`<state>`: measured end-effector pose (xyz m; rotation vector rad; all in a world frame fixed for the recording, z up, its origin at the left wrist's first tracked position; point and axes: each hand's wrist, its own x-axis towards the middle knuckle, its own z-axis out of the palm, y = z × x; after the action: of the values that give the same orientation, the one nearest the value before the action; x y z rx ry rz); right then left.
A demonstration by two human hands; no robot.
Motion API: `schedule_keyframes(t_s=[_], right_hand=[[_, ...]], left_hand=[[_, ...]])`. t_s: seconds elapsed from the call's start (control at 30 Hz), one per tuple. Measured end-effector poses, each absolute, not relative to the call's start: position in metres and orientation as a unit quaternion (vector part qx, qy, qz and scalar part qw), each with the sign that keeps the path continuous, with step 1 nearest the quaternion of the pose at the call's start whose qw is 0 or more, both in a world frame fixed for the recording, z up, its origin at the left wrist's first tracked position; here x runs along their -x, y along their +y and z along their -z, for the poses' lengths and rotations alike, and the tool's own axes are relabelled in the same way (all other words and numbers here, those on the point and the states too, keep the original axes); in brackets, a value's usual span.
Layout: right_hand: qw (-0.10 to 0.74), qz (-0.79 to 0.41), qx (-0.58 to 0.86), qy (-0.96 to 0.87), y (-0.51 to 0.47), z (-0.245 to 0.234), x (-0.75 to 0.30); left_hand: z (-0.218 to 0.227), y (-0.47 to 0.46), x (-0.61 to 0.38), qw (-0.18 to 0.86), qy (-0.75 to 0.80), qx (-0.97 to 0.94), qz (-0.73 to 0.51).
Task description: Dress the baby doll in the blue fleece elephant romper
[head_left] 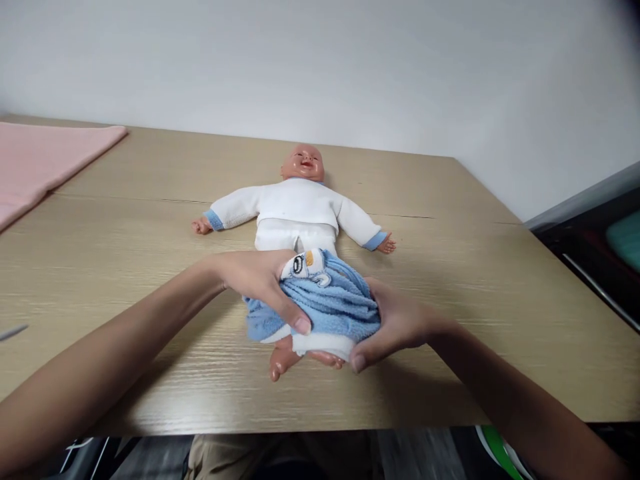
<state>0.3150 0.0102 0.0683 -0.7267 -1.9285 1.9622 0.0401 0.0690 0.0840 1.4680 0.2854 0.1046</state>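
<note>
A baby doll [299,203] lies on its back on the wooden table, head toward the wall and arms spread. It wears a white top with blue cuffs. Bunched around its lower legs are blue terry pants [330,303] with white hems and an embroidered animal patch. My left hand [265,280] grips the bunched cloth from the left, thumb over its front. On the other side, my right hand [393,320] grips the cloth near the white hem, its fingers partly hidden behind. Both doll feet [284,360] stick out below the hems.
A folded pink cloth [45,160] lies at the table's left. The tip of a grey, thin object [14,332] shows at the left edge. The table [475,267] meets a white wall at the back, and a dark chair-like object [600,247] stands at right.
</note>
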Motion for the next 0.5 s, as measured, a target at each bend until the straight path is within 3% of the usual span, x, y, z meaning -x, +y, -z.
schedule_keyframes(t_s=[0.07,0.27,0.5], right_hand=[[0.148,-0.685,0.284,-0.655,0.008,-0.071,-0.315],[0.304,-0.658,0.32,-0.611,0.006,-0.043,-0.315],[0.387,-0.675,0.363,-0.513,0.003,-0.028,-0.306]], left_hand=[[-0.08,0.07,-0.038,0.729,0.133,-0.668,-0.071],[-0.064,0.076,-0.032,0.752,0.177,-0.625,-0.115],[-0.056,0.077,-0.034,0.74,0.212,-0.619,-0.157]])
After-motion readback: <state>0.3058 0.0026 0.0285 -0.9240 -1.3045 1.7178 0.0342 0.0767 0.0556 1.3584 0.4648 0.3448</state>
